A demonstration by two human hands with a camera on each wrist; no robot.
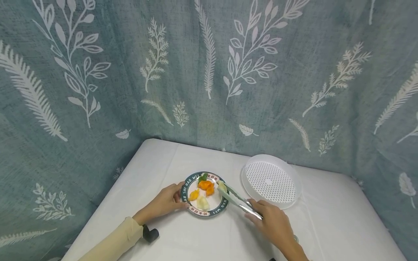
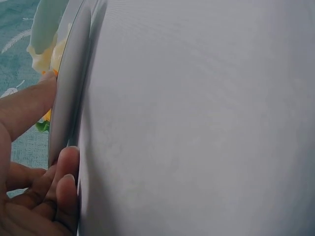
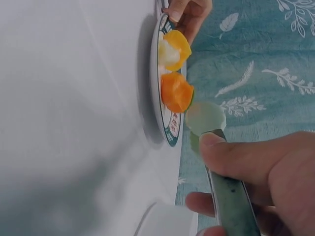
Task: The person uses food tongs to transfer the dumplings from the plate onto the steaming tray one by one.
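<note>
Right of the plate [image 1: 218, 210], your right hand [image 1: 272, 222] grips the tongs [image 1: 232, 199]; your left hand [image 1: 167, 200] pinches its left rim. Steady it, squeezing the pale dumpling [image 1: 222, 186] at its right side gently. The perforated tray [image 1: 269, 181] lies beyond, rightward.

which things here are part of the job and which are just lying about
Part of the job:
tongs in the right hand
plate, held by the left hand
food pieces on the plate and at the tongs' tips

Seemingly just lying about:
white perforated tray, untouched; possibly needed later
curtain, only a backdrop
</note>
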